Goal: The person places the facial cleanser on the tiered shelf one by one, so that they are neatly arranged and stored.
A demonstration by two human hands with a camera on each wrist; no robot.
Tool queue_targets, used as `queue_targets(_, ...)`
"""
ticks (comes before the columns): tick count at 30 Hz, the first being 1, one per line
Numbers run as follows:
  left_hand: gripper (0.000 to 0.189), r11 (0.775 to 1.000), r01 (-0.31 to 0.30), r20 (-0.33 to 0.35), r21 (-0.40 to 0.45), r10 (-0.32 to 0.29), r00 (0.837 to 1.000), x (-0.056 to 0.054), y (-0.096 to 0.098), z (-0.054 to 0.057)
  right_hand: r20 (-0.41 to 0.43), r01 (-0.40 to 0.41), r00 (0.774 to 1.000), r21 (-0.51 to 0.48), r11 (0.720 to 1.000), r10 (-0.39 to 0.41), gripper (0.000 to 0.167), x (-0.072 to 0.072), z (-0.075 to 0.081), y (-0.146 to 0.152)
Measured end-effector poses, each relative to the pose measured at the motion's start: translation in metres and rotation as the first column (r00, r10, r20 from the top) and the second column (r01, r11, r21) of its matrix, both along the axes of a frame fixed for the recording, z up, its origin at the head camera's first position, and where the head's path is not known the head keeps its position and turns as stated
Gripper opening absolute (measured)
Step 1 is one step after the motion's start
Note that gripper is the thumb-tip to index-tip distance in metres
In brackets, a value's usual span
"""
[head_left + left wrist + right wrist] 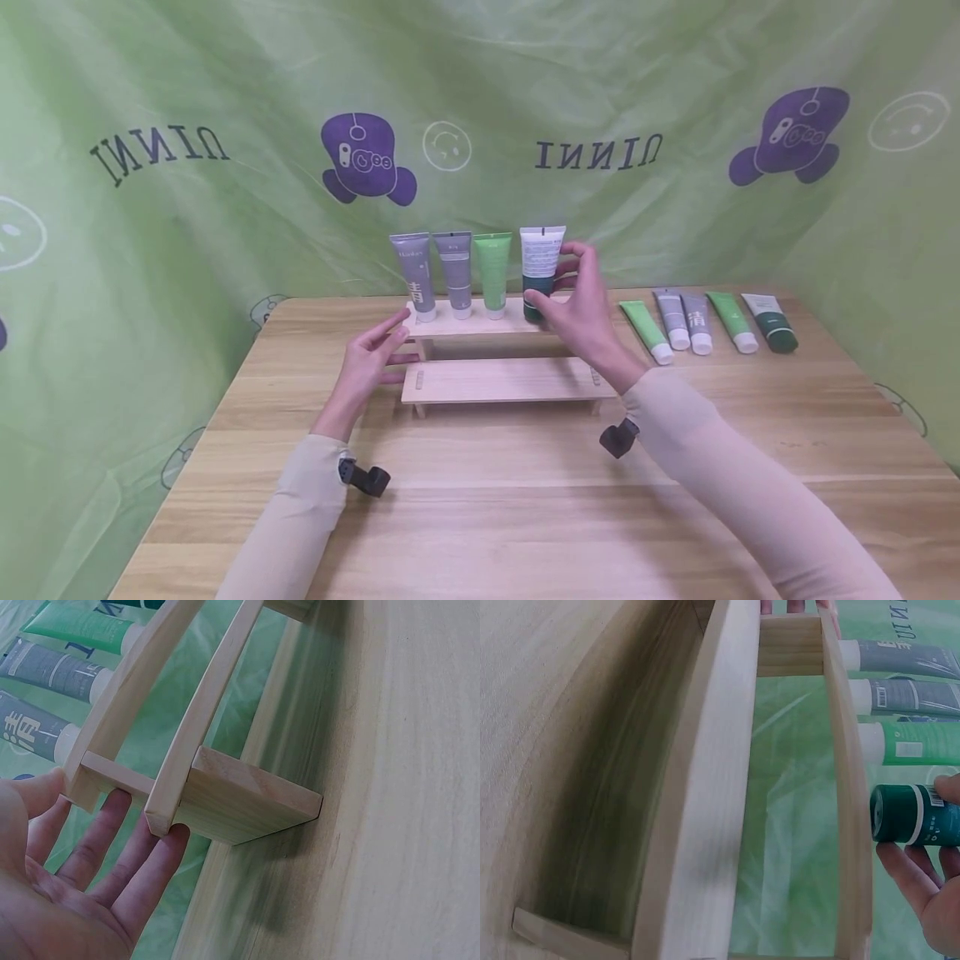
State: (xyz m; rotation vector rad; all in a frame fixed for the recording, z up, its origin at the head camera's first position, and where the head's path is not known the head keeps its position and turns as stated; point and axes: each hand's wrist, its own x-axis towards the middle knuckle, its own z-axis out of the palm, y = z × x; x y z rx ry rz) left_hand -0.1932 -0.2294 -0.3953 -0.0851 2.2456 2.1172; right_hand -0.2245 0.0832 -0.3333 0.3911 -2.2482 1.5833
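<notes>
**Gripped upright: white-and-green tube (pixel 542 254) in the right hand (pixel 583 304)**

Thumb and fingers hold it cap-down at the upper shelf (pixel 474 327)'s right part, beside three standing tubes (pixel 456 271), likely because the flat cap (pixel 889 814) makes a base. Loosely spread, the left hand (pixel 366 363) touches the shelf's left end, probably steadying it.

The wooden table (pixel 487 508) bears a two-tier stand (pixel 510 380) and five lying tubes (pixel 697 322).

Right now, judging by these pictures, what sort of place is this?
Probably a staged filming booth: printed green cloth hangs behind and beside a wooden table, with wrist cameras in view.
</notes>
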Motion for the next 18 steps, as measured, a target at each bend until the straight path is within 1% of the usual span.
queue_targets(6, 0.052, 1.0, -0.003, 0.001, 0.013, 0.003, 1.0, 0.0003, -0.0005, 0.0002, -0.034, -0.003, 0.999, -0.017, 1.0, 0.003, 0.072, -0.0005, -0.0051, -0.0031)
queue_targets(18, 0.05, 1.0, -0.012, -0.003, 0.006, 0.012, 1.0, -0.001, -0.0006, -0.0015, -0.034, -0.009, 0.999, -0.027, 1.0, 0.008, 0.071, 0.0002, -0.0099, -0.0062)
